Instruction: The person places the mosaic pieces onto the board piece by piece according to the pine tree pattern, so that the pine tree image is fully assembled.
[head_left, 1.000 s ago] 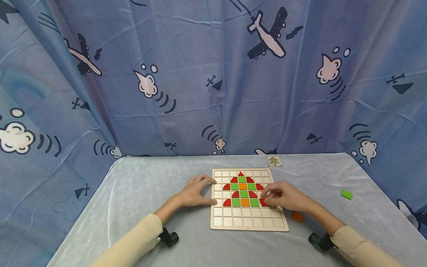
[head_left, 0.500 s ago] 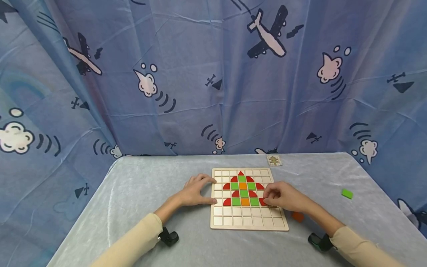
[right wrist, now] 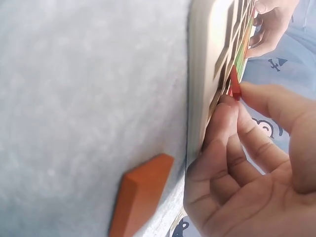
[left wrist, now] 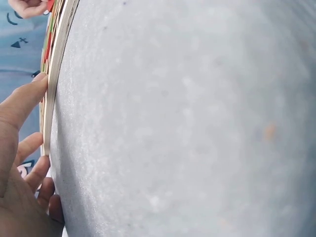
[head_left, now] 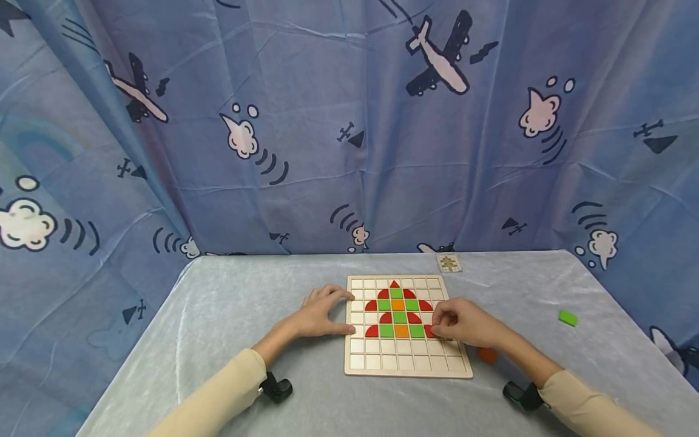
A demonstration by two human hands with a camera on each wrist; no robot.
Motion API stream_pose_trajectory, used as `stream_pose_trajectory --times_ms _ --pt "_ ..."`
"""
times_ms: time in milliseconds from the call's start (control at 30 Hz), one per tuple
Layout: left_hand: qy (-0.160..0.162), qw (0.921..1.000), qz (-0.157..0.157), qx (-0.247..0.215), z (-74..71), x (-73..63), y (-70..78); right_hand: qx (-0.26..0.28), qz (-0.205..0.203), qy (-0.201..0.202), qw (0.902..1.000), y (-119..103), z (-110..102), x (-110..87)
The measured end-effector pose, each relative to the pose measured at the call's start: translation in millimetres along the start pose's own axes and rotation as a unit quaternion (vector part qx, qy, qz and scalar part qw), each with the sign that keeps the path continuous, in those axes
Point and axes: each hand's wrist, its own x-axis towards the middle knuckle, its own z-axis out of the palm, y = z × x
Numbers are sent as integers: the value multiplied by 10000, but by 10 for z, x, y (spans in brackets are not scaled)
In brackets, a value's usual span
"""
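A square wooden grid board (head_left: 371,363) lies on the table with red, green and orange tiles forming a tree shape. At its left edge, my left hand (head_left: 318,315) rests spread, thumb and fingertips touching the rim. My right hand (head_left: 464,321) pinches a red tile (head_left: 429,331) between thumb and fingers at the right end of the tree's lowest row. In the right wrist view this red tile (right wrist: 235,84) stands tilted up from the board, partly covered by fingertips. The left wrist view shows the left thumb (left wrist: 29,98) against the board's side.
An orange tile (head_left: 488,356) lies off the board's right side, under the right forearm. Farther right is a green tile (head_left: 568,317). Behind the board lies a small card (head_left: 449,263) with a tree pattern. A blue patterned curtain (head_left: 306,152) hangs behind the table.
My right hand's fingers have drawn in a little around the red tile, which has shifted slightly at the row's end. The left hand and the board look unmoved.
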Motion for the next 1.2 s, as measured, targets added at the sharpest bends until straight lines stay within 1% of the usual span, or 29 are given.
stream_pose_trajectory --times_ms 267,567,1100,1200 --pt "-21 10000 -18 14 8 -2 1 74 -6 -44 10000 -5 11 -3" --pt "-28 10000 -11 30 14 6 -4 230 -135 -104 9996 29 0 -3" --pt "-29 10000 -8 37 9 6 -6 83 -55 -40 9999 31 15 14" --pt "-32 10000 -10 64 12 7 -9 117 -127 -3 9999 55 10 5"
